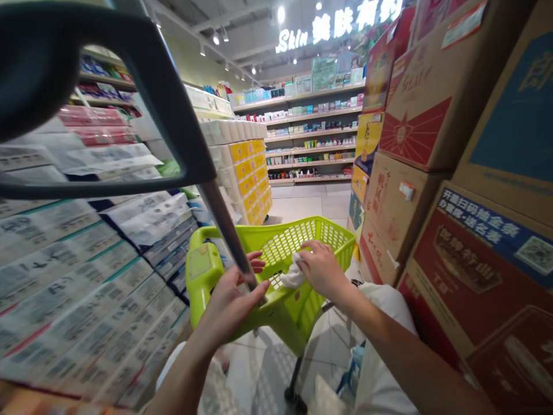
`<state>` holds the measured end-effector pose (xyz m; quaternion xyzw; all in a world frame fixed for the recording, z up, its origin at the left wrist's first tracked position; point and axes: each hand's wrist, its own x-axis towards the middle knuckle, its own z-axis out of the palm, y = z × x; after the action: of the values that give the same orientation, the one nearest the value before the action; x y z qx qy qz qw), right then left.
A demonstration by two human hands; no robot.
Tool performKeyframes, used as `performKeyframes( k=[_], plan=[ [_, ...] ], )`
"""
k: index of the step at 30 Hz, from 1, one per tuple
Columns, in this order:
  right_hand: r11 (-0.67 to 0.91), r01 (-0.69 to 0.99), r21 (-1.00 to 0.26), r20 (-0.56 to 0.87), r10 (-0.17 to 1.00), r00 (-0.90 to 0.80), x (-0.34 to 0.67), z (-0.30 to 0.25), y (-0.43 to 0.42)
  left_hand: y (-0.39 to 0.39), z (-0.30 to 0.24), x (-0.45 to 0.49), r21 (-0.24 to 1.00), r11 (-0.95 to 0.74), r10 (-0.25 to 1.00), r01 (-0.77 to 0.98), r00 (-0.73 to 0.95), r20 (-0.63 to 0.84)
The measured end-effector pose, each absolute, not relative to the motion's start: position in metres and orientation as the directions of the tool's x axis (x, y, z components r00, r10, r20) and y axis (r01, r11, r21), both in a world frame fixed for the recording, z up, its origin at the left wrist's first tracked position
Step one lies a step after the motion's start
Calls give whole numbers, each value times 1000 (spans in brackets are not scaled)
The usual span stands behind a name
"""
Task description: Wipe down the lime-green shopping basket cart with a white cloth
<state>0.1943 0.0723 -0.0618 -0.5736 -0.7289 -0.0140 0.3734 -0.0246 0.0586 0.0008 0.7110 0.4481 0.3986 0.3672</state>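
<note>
A lime-green shopping cart (298,314) with a perforated basket stands in front of me. Its metal pole (224,230) slants up to a dark handle (190,161) at the upper left. My left hand (231,300) is at the lower end of the pole, thumb and fingers apart on either side of it; I see no firm grip. Over the basket's near rim, my right hand (319,268) is closed on a crumpled white cloth or tissue (294,275). The fingers hide part of the white piece.
Stacked cardboard boxes (410,127) rise close on the right. Piled white packages (86,300) line the left, with yellow-and-white packs (253,178) farther on. Shelves of small goods (311,127) stand at the back, beyond the tiled floor (298,207). A cart wheel (295,397) shows below.
</note>
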Motion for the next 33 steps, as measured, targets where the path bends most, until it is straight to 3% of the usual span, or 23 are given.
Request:
performKeyframes(
  k=[4, 8, 10, 15, 21, 24, 29, 33],
  plan=[
    [476, 674, -565, 655, 755, 16, 171, -53, 75, 67, 2, -28, 904, -287, 944, 315, 253, 212],
    [647, 475, -596, 618, 748, -244, 133, -59, 69, 75, 1, -35, 890, -311, 946, 333, 199, 256],
    [678, 432, -596, 631, 727, -270, 127, -68, 68, 77, 2, -40, 817, -392, 920, 422, 174, 351],
    [719, 416, -556, 762, 641, -91, 135, -93, 64, 78, 3, -49, 546, -511, 829, 664, 211, 519],
    [774, 455, -440, 775, 583, -244, 124, -85, 56, 89, -7, -56, 460, -466, 875, 756, 316, 367],
    [732, 493, -470, 755, 623, -206, 133, -91, 67, 92, -6, -60, 383, -425, 903, 820, 360, 233],
    [499, 652, -571, 674, 738, 26, 151, -109, 80, 93, 2, -59, 334, -381, 924, 862, 362, 119],
    [572, 561, -598, 659, 750, -64, 129, -95, 64, 92, 6, -54, 302, -369, 929, 879, 361, 85]
  ],
)
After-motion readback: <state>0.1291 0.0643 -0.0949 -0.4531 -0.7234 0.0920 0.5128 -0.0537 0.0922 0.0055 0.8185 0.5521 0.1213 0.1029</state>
